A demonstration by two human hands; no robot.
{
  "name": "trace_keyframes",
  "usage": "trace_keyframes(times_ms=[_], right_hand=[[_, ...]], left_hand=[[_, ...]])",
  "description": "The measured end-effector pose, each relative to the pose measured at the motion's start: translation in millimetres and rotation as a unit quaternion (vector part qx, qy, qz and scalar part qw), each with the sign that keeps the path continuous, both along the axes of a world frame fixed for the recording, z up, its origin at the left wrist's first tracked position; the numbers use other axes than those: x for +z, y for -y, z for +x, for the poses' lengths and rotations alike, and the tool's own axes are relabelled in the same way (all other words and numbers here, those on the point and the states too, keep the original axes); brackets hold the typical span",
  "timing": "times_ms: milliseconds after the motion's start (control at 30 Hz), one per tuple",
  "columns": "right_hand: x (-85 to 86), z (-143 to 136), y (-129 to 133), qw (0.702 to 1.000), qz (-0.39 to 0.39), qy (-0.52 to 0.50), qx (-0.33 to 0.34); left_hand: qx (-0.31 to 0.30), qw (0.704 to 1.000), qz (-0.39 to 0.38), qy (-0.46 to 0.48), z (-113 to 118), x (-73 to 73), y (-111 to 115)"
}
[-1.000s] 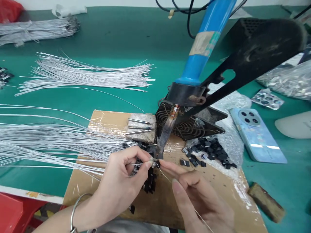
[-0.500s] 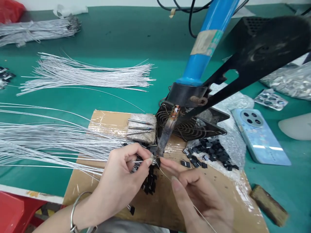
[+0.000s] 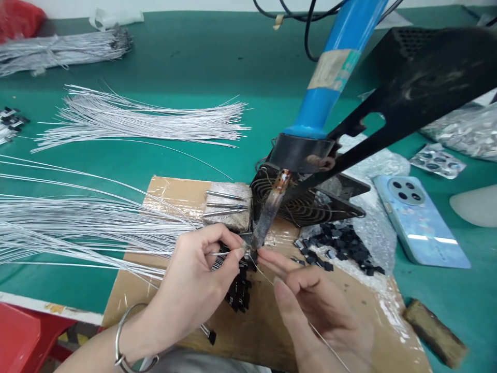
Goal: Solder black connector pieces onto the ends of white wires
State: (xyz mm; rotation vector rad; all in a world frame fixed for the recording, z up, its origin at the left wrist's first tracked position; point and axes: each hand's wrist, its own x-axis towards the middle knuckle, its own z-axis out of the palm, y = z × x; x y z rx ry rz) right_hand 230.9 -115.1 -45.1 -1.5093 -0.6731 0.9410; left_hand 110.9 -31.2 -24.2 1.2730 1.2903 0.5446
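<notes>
My left hand [image 3: 202, 282] is closed in a pinch on the end of a thin white wire [image 3: 218, 254], just left of the soldering iron's tip. My right hand [image 3: 320, 305] holds a strand of solder wire [image 3: 329, 346] between thumb and fingers, and its outstretched fingertips reach a small black connector [image 3: 253, 256] under the tip. The soldering iron [image 3: 267, 217] points down from a blue handle [image 3: 330, 72] held in a black stand. Below the tip lie several wired black connectors [image 3: 239, 292], partly covered by my left hand.
White wires [image 3: 89, 223] run left from the cardboard [image 3: 279, 326]; another wire bundle [image 3: 155, 119] lies behind. A black fan [image 3: 310, 199] stands behind the iron. Loose black connectors [image 3: 349, 243], a blue phone [image 3: 423, 223] and a brown block [image 3: 435, 331] are on the right.
The view has shifted slightly, so everything sits a little further right. Both hands keep their grips by the iron's tip, with little visible movement.
</notes>
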Motion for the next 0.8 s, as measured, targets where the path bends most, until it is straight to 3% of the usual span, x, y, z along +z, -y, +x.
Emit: trace_keyframes(times_ms=[800], right_hand=[[1.0,2.9,-0.9,1.000,0.011,-0.001,0.006]], left_hand=[[-0.005,1.000,0.016,0.010,-0.8,6.3,-1.8]])
